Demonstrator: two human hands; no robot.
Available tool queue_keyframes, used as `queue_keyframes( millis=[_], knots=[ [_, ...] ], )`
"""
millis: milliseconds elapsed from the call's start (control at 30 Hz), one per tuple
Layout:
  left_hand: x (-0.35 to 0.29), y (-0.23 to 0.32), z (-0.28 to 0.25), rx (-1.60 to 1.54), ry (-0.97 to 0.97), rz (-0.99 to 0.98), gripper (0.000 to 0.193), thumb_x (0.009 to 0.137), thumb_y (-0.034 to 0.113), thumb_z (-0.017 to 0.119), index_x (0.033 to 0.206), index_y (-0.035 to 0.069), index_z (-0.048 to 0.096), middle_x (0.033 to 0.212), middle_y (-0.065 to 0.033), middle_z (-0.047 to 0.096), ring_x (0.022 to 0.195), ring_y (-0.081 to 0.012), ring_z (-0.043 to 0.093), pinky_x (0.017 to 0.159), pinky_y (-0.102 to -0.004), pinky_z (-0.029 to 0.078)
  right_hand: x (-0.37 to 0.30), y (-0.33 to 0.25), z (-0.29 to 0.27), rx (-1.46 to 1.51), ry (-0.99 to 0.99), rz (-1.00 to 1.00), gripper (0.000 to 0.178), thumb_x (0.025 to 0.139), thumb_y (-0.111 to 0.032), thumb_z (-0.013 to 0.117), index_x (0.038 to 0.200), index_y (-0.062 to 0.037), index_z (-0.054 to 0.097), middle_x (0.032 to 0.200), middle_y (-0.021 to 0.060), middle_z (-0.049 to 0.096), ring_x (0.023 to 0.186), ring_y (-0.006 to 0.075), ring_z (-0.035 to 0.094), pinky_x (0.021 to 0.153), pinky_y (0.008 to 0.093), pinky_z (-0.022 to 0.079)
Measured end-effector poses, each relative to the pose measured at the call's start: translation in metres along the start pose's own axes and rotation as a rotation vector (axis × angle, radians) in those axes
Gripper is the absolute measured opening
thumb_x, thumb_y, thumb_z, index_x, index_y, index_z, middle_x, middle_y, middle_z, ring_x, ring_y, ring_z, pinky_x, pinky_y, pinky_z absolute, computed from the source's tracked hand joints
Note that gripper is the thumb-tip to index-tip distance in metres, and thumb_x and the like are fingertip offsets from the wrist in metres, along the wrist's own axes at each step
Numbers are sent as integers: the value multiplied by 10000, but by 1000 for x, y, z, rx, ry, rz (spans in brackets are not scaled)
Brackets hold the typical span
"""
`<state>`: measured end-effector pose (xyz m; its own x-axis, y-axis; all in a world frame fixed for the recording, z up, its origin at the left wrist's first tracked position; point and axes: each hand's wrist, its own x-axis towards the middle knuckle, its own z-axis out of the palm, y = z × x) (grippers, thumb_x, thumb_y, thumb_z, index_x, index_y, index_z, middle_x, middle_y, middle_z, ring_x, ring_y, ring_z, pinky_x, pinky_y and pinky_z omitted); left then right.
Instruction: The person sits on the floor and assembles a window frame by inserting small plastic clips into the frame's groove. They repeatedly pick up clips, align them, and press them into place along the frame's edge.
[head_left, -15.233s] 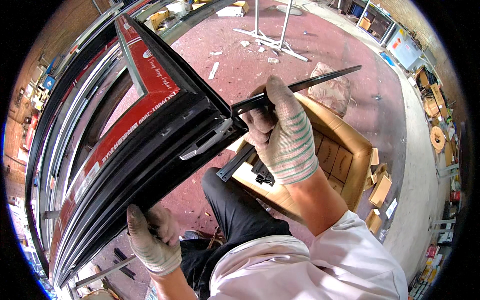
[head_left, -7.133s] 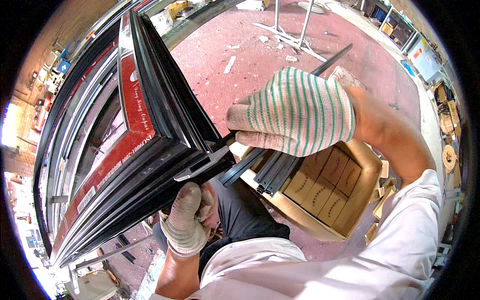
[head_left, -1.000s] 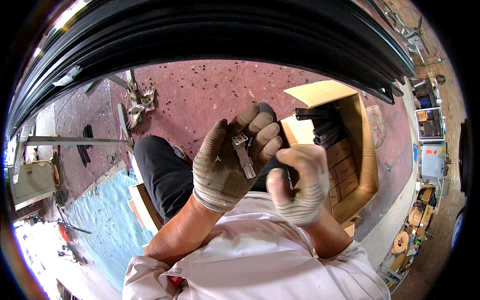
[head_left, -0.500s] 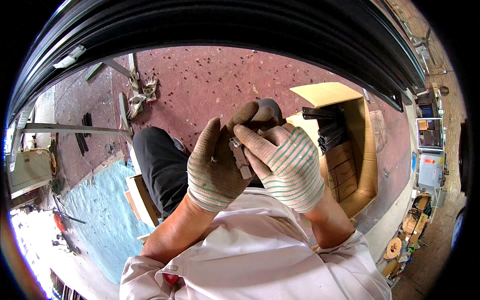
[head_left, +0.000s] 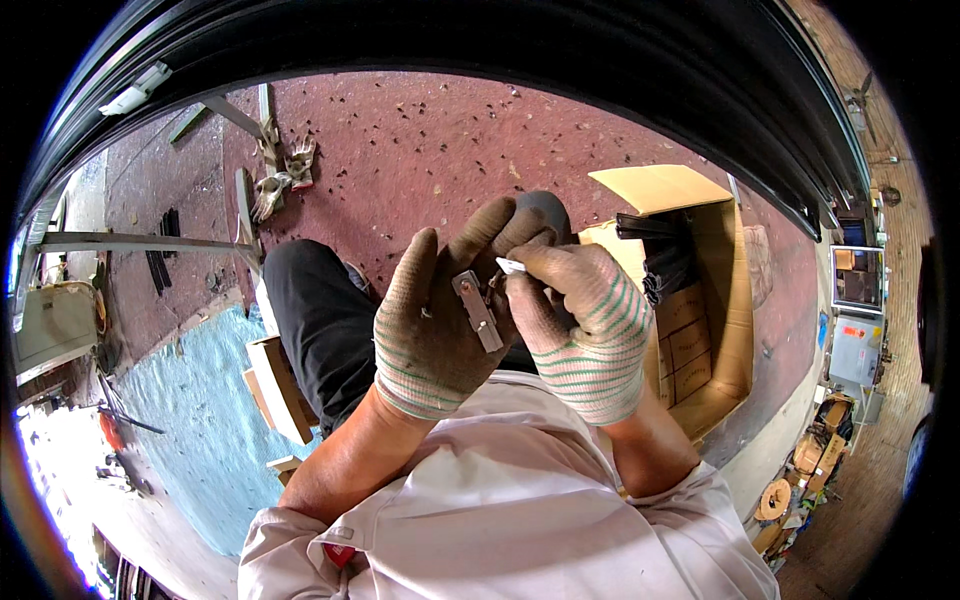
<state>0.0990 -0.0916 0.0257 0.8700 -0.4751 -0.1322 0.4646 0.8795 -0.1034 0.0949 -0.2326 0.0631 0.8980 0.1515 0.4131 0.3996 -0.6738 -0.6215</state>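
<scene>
Both my hands wear brown-palmed knit gloves with green-striped white cuffs, held close together over my lap. On the palm of my left hand lies a small grey oblong metal fitting, with a stepped end and a small hole near its top. The left fingers curl upward beyond it, and the thumb stands apart. My right hand is closed, pinching a small white piece between thumb and forefinger just above the left palm. What else the left palm may hold behind the right fingers is partly hidden.
An opened cardboard box at my right holds small cartons and black strips. Long black profiles cross overhead in front. Spare gloves hang on a metal frame at left. A wooden box stands by my left leg.
My right thumb and forefinger have moved slightly off the metal fitting, and a white piece now shows in their pinch. More of the fitting is visible on the left palm.
</scene>
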Motion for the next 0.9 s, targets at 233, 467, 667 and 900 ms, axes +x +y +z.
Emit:
queue_keyframes(
  millis=[233,467,667,900],
  knots=[
    [3,7,-12,34,-101,104,571,1045,397,337,1464,17,417,1479,-170,470,1395,-319,403,1191,-463,267,-23,-14,19,-3,38,-43,264,761,-46,749,1003,-54,641,877,129,652,752,315,637,663,408,531],
    [-1,8,-11,166,-90,201,574,1050,407,318,1467,24,415,1467,-166,487,1376,-330,432,1202,-466,256,-28,-9,37,-126,31,-181,355,786,-91,748,1098,-74,580,982,154,615,758,346,616,638,443,514],
    [-4,10,-14,193,-56,222,563,1059,411,300,1440,23,448,1406,-171,543,1324,-326,488,1176,-461,311,-27,-12,40,-46,29,-158,360,782,-71,758,1095,-79,579,971,154,624,798,357,629,672,447,529],
    [-6,11,-20,138,-62,202,558,1063,411,295,1412,12,473,1350,-168,587,1278,-328,532,1141,-466,369,-33,-11,44,30,0,-122,352,779,-66,765,1075,-78,576,969,156,634,829,367,639,689,445,538]
  ],
)
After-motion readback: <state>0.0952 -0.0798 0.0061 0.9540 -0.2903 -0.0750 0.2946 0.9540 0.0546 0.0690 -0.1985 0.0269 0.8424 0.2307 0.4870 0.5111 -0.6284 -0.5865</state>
